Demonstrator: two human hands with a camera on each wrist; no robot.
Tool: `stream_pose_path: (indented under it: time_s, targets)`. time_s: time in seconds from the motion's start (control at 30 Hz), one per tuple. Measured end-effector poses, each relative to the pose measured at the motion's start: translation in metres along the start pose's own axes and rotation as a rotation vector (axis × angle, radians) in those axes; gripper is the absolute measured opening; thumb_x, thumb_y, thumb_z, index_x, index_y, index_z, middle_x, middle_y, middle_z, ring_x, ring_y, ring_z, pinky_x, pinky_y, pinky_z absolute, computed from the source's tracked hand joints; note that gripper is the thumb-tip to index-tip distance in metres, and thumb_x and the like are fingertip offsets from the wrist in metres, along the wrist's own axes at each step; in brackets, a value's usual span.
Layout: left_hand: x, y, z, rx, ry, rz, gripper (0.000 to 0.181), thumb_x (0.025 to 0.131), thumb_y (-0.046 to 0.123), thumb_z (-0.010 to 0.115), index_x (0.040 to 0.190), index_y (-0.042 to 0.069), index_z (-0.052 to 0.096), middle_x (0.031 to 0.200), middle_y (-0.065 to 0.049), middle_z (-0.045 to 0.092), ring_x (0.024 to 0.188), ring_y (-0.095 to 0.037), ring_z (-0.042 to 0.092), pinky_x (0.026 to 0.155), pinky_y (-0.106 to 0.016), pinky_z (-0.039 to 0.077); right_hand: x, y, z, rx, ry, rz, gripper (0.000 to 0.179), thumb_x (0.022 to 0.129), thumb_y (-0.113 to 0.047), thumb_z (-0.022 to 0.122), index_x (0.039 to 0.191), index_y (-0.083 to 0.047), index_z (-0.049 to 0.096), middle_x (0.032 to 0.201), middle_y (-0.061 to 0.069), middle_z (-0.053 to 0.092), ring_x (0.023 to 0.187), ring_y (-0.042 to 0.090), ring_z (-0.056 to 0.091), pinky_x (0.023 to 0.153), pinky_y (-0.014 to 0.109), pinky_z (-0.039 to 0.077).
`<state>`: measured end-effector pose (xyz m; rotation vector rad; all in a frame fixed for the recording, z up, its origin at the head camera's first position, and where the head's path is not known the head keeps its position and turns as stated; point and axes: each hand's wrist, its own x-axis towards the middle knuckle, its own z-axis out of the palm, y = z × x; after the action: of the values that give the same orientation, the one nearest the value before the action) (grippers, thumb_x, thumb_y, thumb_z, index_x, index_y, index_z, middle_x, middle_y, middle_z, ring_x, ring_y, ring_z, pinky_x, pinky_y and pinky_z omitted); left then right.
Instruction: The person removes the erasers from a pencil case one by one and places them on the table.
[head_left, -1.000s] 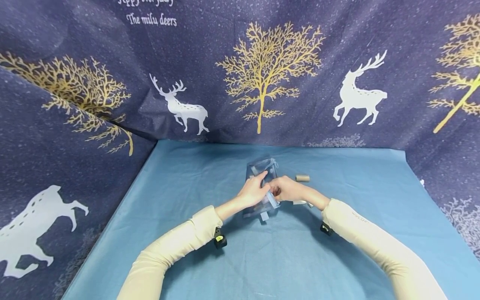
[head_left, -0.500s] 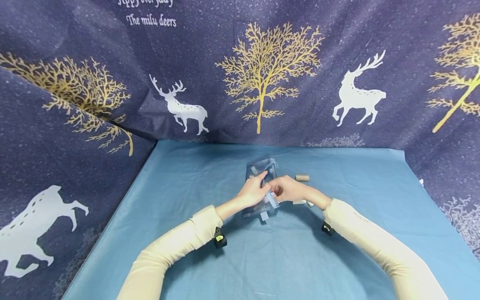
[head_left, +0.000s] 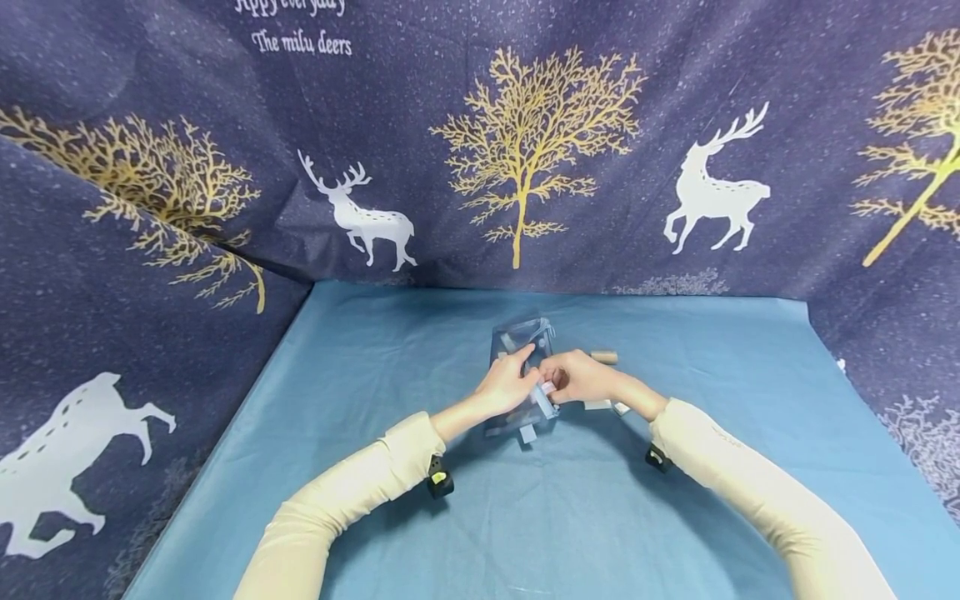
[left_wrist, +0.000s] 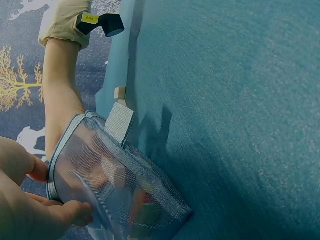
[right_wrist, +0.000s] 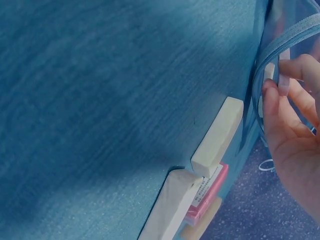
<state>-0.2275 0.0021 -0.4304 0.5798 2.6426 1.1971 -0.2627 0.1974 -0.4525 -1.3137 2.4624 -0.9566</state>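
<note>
Mesh pouch point(left_wrist: 142, 172) rests on the blue cloth point(head_left: 420, 533) under the left fingers, its zipper-edged mouth open around the right fingertips. Left hand point(head_left: 504, 387): thumb and finger grip the rim of that mouth. Right hand point(right_wrist: 295, 135): thumb and forefinger, inside the mouth, pinch a small pale block point(right_wrist: 284, 82); a white piece point(right_wrist: 269, 71) sits just beside them. Through the mesh, ahead of the left fingertips, a red-and-green item point(left_wrist: 145, 205) shows; the netting blurs it, so its kind cannot be determined. Outside the pouch, near the right fingers and wrist, lie a cream bar point(right_wrist: 217, 137) and a white bar point(right_wrist: 170, 207), with a pink packet point(right_wrist: 207, 195) alongside. Tan block point(head_left: 604, 357) lies on the far side of the right hand.
</note>
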Motion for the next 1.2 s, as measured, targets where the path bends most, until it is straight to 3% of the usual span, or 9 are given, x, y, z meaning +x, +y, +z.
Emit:
stream_pose_path:
  time_s: [0.17, 0.47, 1.2]
  targets:
    - [0.000, 0.000, -0.001, 0.012, 0.009, 0.010, 0.054, 0.090, 0.019, 0.043, 0.141, 0.005, 0.035, 0.043, 0.006, 0.036, 0.032, -0.007, 0.029, 0.032, -0.019, 0.027, -0.001, 0.002, 0.000, -0.009, 0.019, 0.022, 0.024, 0.071, -0.003, 0.066, 0.091, -0.015, 0.061, 0.077, 0.001, 0.064, 0.067, 0.006, 0.061, 0.059, 0.020, 0.050]
    - [0.000, -0.001, -0.001, 0.027, 0.012, 0.005, 0.053, 0.090, 0.020, 0.043, 0.141, 0.006, 0.035, 0.043, 0.007, 0.034, 0.033, -0.007, 0.027, 0.033, -0.020, 0.027, -0.004, 0.005, -0.001, -0.012, -0.002, 0.143, 0.017, 0.076, -0.011, 0.066, 0.091, -0.019, 0.063, 0.078, -0.004, 0.065, 0.067, 0.004, 0.061, 0.062, 0.021, 0.051]
    - [0.003, -0.002, -0.001, 0.046, 0.026, -0.008, 0.054, 0.088, 0.020, 0.044, 0.140, 0.007, 0.037, 0.045, 0.006, 0.034, 0.034, -0.007, 0.028, 0.035, -0.021, 0.029, -0.010, 0.001, -0.008, -0.064, 0.064, 0.182, 0.011, 0.079, -0.013, 0.066, 0.089, -0.016, 0.064, 0.078, -0.005, 0.066, 0.068, 0.004, 0.061, 0.063, 0.020, 0.051]
